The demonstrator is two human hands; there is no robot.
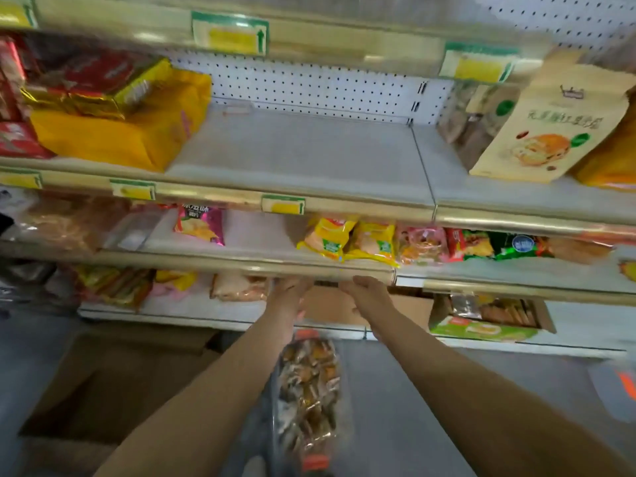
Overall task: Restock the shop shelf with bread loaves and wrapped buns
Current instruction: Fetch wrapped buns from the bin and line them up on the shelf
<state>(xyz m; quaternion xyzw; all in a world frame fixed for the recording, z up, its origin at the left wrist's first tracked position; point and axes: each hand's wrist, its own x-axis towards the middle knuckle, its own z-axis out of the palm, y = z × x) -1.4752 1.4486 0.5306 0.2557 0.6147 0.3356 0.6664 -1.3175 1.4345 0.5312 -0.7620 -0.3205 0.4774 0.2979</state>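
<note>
My left hand and my right hand reach under the lip of the third shelf, one on each side of a brown cardboard box on the bottom shelf. The shelf edge hides the fingertips of both hands, so their grip is unclear. A long clear bag of wrapped buns with orange ends lies below, between my forearms; neither hand touches it. Wide bare room shows on the second shelf, between yellow packs and a beige bread bag.
An open empty cardboard box stands on the floor at lower left. Yellow and pink snack packs line the third shelf. A green display carton sits on the bottom shelf at right. Bread loaves lie left of my hands.
</note>
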